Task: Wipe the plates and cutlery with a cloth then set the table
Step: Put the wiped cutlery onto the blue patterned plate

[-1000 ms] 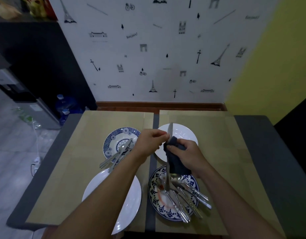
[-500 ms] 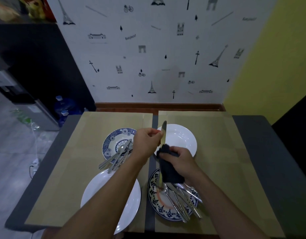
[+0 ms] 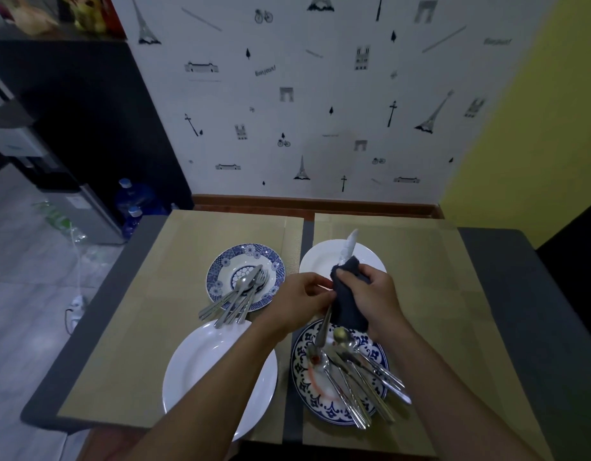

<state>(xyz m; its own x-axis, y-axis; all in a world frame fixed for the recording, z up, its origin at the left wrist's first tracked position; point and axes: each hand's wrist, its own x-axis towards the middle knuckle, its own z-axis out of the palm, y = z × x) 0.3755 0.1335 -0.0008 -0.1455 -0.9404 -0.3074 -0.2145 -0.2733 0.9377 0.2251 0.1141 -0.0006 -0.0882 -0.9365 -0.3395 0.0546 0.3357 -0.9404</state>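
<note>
Dark blue cloth (image 3: 349, 301), one: wrapped round the middle of the knife and bunched inside the right hand (image 3: 375, 297), whose fingers (image 3: 360, 277) are curled tight on it.

Knife (image 3: 349, 245), one: held tilted in the air. Its blade tip stands out above the right fingers, and its handle comes out below them, slanting down towards the near patterned plate.

Left hand (image 3: 300, 299), one: fingertips drawn together at the cloth's left edge, where the handle emerges. Whether they pinch the handle cannot be told.

Plates, four, all on the table (image 3: 520, 327):
- White plate (image 3: 320, 257), one: behind and under the right fingers, bare where seen.
- Blue-patterned deep plate (image 3: 220, 271), one: left of the left fingers, holding a bundle of forks and spoons (image 3: 240, 294) whose handles hang over its near rim. Their number is not plain.
- White plate (image 3: 200, 377), one: below the left fingers, under the left forearm.
- Blue-patterned plate (image 3: 304, 367), one: just below the right fingers, with a red smear and a heap of cutlery (image 3: 360, 384), several pieces, fanned towards its near right rim.

Tan placemats, two: left mat (image 3: 154, 311) and right mat (image 3: 437, 294), side by side with a narrow dark strip of table between. Each carries two plates.
</note>
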